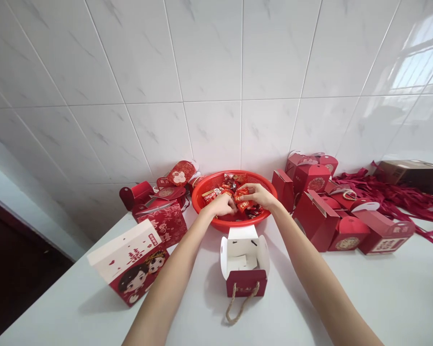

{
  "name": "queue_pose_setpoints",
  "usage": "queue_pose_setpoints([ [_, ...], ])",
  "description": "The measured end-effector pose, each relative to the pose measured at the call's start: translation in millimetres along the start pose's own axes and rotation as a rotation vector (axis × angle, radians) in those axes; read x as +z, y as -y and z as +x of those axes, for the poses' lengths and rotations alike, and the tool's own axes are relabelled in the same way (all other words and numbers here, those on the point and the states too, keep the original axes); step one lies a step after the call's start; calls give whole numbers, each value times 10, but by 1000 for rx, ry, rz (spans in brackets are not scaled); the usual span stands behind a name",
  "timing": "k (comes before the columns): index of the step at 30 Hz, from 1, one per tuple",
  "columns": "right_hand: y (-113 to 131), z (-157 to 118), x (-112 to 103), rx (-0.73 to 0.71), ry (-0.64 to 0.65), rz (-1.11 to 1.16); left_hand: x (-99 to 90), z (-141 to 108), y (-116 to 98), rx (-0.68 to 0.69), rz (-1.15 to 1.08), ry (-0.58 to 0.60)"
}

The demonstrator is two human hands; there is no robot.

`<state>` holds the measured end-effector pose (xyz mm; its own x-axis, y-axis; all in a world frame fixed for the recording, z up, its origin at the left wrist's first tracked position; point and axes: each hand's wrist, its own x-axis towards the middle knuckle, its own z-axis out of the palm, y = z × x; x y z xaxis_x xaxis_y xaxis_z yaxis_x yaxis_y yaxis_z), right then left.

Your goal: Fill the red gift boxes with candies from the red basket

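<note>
A round red plastic basket stands against the wall and holds small red wrapped packets. My left hand reaches into it with fingers bent down among the packets; what they hold, if anything, is hidden. On the right side of the basket my right hand grips a red packet between thumb and fingers. In front of the basket, between my forearms, a dark red box stands with its white flaps open and a twine handle hanging toward me.
Red gift boxes crowd the right, with dark red ribbons and a cardboard box beyond. More red boxes and a bag with cartoon figures stand on the left of the white table. A tiled wall rises behind.
</note>
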<state>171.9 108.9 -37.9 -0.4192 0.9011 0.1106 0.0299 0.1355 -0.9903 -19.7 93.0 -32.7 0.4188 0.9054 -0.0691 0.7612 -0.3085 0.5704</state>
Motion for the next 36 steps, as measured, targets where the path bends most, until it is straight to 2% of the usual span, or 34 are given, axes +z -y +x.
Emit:
queue_pose_setpoints([
  [6,14,-41,-2,-40,-117,109,-4,13,5,117,-129,-333],
  [11,29,-54,4,-18,-142,126,-14,0,5,124,-172,-451],
  [26,69,-79,21,0,-193,169,-27,-85,-63,79,-219,-462],
  [36,107,-91,-7,35,-228,256,-27,-116,-125,138,-201,-400],
])
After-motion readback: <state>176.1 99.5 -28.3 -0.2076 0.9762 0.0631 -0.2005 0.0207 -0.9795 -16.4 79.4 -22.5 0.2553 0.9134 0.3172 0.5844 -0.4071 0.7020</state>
